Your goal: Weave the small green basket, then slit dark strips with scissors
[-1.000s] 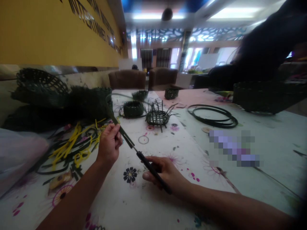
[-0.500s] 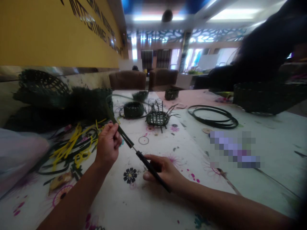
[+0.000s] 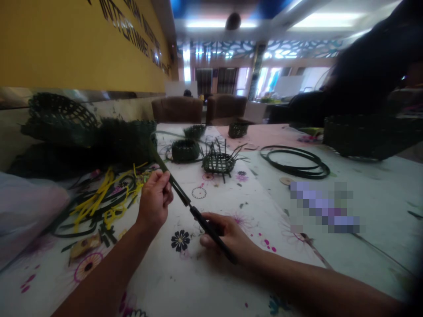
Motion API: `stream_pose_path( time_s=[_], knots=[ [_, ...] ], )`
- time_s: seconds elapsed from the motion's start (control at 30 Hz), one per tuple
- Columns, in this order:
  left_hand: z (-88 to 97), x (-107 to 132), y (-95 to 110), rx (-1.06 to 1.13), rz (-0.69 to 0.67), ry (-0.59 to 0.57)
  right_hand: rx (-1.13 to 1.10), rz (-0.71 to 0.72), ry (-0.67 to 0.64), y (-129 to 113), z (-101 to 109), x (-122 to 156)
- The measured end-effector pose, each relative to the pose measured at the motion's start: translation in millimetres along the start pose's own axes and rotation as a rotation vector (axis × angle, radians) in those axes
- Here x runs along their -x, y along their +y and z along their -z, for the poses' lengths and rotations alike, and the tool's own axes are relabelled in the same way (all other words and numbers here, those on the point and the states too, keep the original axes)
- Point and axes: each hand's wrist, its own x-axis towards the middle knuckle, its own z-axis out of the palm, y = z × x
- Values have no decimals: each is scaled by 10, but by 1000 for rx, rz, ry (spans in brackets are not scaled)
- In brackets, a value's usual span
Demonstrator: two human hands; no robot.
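My left hand (image 3: 155,201) pinches a dark green weaving strip (image 3: 159,162) that runs up and back toward the woven pieces at the left. My right hand (image 3: 228,237) grips the black handles of a pair of scissors (image 3: 208,231). The scissor blades (image 3: 181,193) point up and left and meet the strip just beside my left fingers. Both hands hover above the flowered tablecloth (image 3: 185,281).
Yellow and green strips (image 3: 102,200) lie tangled at the left below dark woven baskets (image 3: 82,132). A half-woven basket (image 3: 218,162), small finished baskets (image 3: 185,149) and a coil of black strip (image 3: 295,162) lie further back. A dark-clothed person (image 3: 370,75) leans over a basket (image 3: 363,134) at right.
Both hands and the scissors have shifted slightly right and forward, the blades staying on the strip. Otherwise little has moved.
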Motion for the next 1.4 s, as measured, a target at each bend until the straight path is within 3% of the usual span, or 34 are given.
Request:
stream_pose_path(
  time_s=[0.47,0.8,1.03,1.4],
  knots=[
    [-42,77,-102,27,31,-5,-12,-4,-16,44,5,11],
    [141,-146,-52,-22,41,-3,38,-2,-23,17,-2,20],
    [69,-79,-61,1,-9,64,69,25,-9,63,-24,36],
    [60,-46,-88,-14,-1,64,40,4,-27,53,8,8]
  ],
)
